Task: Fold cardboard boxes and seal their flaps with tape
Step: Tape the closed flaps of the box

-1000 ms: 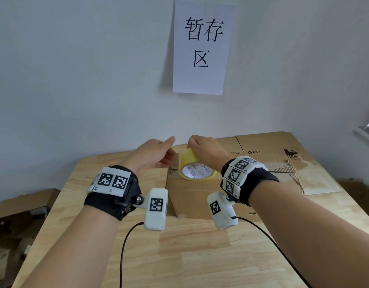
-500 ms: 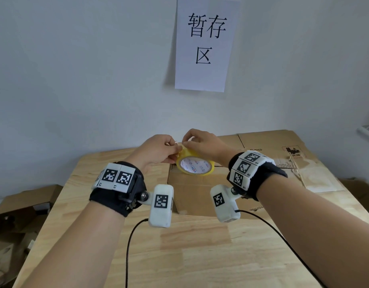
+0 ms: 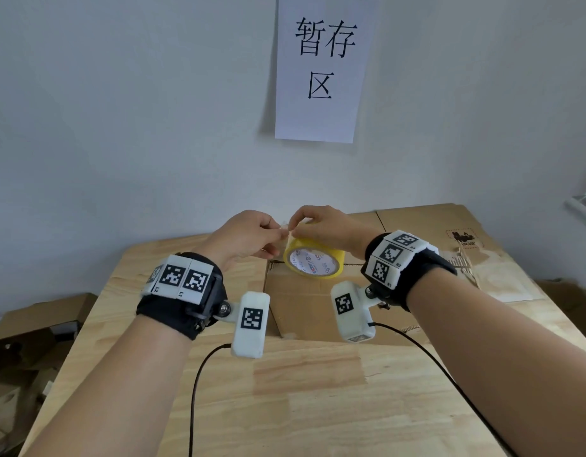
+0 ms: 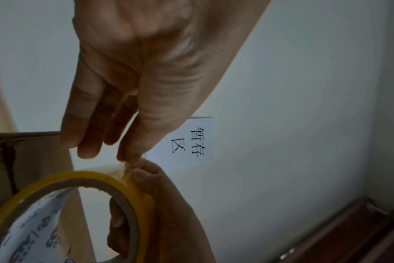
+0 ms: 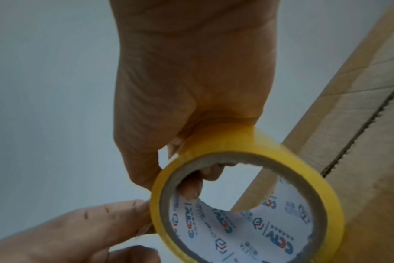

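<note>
A yellow tape roll (image 3: 314, 262) with a printed white core hangs in the air above a flattened cardboard box (image 3: 318, 308) on the wooden table (image 3: 301, 400). My right hand (image 3: 305, 225) grips the roll from above, with fingers through its core (image 5: 191, 188). My left hand (image 3: 278, 231) meets it at the roll's upper left and pinches the loose, crinkled tape end (image 4: 122, 167) between thumb and fingertips (image 4: 129, 151). The roll (image 4: 83, 175) fills the lower left of the left wrist view. In the right wrist view the roll (image 5: 225, 142) sits below the palm.
A white paper sign (image 3: 321, 70) hangs on the wall behind. More flat cardboard (image 3: 433, 225) with a torn pale patch (image 3: 502, 282) lies at the back right. Opened boxes (image 3: 30, 328) stand on the floor left. Two black cables (image 3: 195, 387) cross the near table.
My right hand has lifted the roll a little off the box. My left hand has closed in and now pinches the tape end at the roll's top.
</note>
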Available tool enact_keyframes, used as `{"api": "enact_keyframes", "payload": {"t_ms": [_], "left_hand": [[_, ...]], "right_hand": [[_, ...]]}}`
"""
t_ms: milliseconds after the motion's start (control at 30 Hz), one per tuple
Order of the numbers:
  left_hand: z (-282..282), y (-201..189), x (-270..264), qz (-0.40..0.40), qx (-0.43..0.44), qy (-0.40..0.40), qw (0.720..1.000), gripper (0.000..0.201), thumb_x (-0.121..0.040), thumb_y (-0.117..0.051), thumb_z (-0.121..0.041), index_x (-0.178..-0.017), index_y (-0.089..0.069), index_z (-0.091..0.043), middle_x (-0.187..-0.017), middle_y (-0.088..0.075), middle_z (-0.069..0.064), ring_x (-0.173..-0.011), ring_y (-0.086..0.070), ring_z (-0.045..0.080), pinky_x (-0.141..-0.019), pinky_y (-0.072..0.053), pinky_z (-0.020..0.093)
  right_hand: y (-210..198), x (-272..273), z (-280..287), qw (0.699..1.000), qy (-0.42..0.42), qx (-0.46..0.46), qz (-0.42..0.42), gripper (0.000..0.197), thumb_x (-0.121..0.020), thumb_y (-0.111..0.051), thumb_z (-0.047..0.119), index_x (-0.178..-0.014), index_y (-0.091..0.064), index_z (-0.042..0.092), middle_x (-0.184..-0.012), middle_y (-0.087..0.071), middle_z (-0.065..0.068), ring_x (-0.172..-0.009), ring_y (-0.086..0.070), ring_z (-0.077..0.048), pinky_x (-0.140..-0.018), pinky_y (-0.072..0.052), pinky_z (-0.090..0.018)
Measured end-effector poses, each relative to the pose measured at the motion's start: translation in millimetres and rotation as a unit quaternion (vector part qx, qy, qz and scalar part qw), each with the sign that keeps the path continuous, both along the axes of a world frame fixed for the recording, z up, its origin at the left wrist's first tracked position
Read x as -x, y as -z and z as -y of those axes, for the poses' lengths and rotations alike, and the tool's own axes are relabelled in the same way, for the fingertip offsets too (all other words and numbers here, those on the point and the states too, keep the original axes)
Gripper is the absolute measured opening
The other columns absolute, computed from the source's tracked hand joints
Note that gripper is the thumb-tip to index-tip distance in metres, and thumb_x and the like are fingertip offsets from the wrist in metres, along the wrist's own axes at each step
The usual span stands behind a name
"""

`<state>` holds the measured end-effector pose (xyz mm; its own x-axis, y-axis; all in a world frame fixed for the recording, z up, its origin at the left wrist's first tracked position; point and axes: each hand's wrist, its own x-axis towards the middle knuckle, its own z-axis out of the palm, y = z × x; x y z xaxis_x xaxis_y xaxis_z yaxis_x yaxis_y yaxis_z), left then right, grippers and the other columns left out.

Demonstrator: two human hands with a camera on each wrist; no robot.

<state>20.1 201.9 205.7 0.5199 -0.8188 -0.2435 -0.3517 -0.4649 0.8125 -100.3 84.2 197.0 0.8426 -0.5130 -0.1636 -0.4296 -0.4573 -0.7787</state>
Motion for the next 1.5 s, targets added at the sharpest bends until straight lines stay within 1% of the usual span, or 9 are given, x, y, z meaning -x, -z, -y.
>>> {"api": "enact_keyframes", "payload": {"t_ms": [200,300,367,433,500,567,900,1233,1500], "left_hand": [[5.1,-12.9,-5.5,0.06,-0.025,0.003,0.998,0.025,-0.096,-0.054,-0.027,-0.099,-0.068,-0.006,-0.101,-0.068,0.005,-0.076,-0.067,0.012,-0.074,-0.057,0.023],[-3.4,-3.2,-20.5,0.106,-0.034,-0.031,0.993,0.04,-0.094,-0.055,-0.036,-0.125,-0.053,-0.011,-0.125,-0.057,0.001,-0.091,-0.067,0.015,-0.084,-0.055,0.028],[-14.0,14.7,-29.6,0.135,-0.073,0.01,0.988,0.076,-0.085,-0.063,-0.046,-0.146,-0.027,-0.02,-0.15,-0.033,-0.002,-0.123,-0.051,0.017,-0.102,-0.042,0.034],[-22.0,32.9,-26.7,0.138,-0.139,0.136,0.971,0.105,-0.076,-0.073,-0.049,-0.151,-0.002,-0.03,-0.159,-0.004,-0.009,-0.141,-0.023,0.016,-0.112,-0.027,0.035],[-22.0,48.6,-20.4,0.164,-0.211,0.25,0.931,0.12,-0.073,-0.077,-0.045,-0.149,0.015,-0.032,-0.156,0.021,-0.013,-0.145,-0.007,0.014,-0.113,-0.023,0.037],[-15.3,56.7,-18.1,0.185,-0.232,0.288,0.91,0.127,-0.07,-0.08,-0.042,-0.146,0.022,-0.032,-0.151,0.033,-0.015,-0.146,-0.004,0.015,-0.114,-0.026,0.04],[-1.1,61.6,-21.0,0.223,-0.213,0.27,0.912,0.133,-0.065,-0.081,-0.049,-0.147,0.021,-0.027,-0.15,0.024,-0.019,-0.143,-0.016,0.014,-0.112,-0.03,0.035],[4.8,65.8,-31.6,0.227,-0.184,0.262,0.92,0.13,-0.058,-0.084,-0.051,-0.15,0.006,-0.032,-0.15,0.011,-0.024,-0.141,-0.019,0.013,-0.109,-0.032,0.034],[3.7,68.2,-29.8,0.231,-0.203,0.264,0.914,0.132,-0.059,-0.083,-0.053,-0.149,0.011,-0.031,-0.149,0.015,-0.025,-0.139,-0.025,0.015,-0.105,-0.037,0.035]], "right_hand": [[5.3,-5.1,-2.2,0.998,0.041,0.023,0.034,0.009,-0.088,-0.052,0.026,-0.087,-0.06,0.027,-0.07,-0.055,0.009,-0.058,-0.047,-0.007,-0.054,-0.036,-0.021],[8.2,-4.7,-2.0,0.997,0.055,0.025,0.044,0.011,-0.089,-0.05,0.023,-0.088,-0.061,0.024,-0.065,-0.052,0.008,-0.05,-0.042,-0.008,-0.049,-0.034,-0.02],[9.1,-4.7,-1.4,0.997,0.055,0.018,0.045,0.012,-0.088,-0.05,0.022,-0.088,-0.062,0.024,-0.064,-0.052,0.008,-0.05,-0.042,-0.008,-0.048,-0.034,-0.019],[9.0,-5.8,-1.4,0.997,0.056,0.014,0.048,0.012,-0.088,-0.051,0.022,-0.087,-0.063,0.023,-0.063,-0.051,0.009,-0.051,-0.043,-0.008,-0.05,-0.035,-0.019],[8.5,-7.1,-2.1,0.997,0.056,0.018,0.052,0.012,-0.088,-0.051,0.022,-0.086,-0.063,0.023,-0.062,-0.051,0.01,-0.052,-0.044,-0.008,-0.051,-0.036,-0.019],[8.1,-7.5,-2.9,0.997,0.053,0.028,0.051,0.011,-0.088,-0.052,0.022,-0.085,-0.063,0.024,-0.063,-0.051,0.012,-0.053,-0.044,-0.007,-0.051,-0.035,-0.019],[8.2,-3.8,-3.6,0.997,0.042,0.032,0.053,0.01,-0.088,-0.053,0.023,-0.084,-0.062,0.025,-0.059,-0.049,0.011,-0.05,-0.04,-0.006,-0.052,-0.033,-0.02],[-7.4,-0.4,9.1,0.995,0.025,0.007,0.097,0.008,-0.086,-0.057,0.023,-0.082,-0.064,0.023,-0.053,-0.046,0.011,-0.05,-0.039,-0.007,-0.057,-0.036,-0.021],[12.2,-5.4,3.1,0.997,0.014,0.027,0.065,0.01,-0.086,-0.056,0.026,-0.08,-0.064,0.027,-0.053,-0.046,0.011,-0.047,-0.038,-0.004,-0.054,-0.036,-0.019]]}}
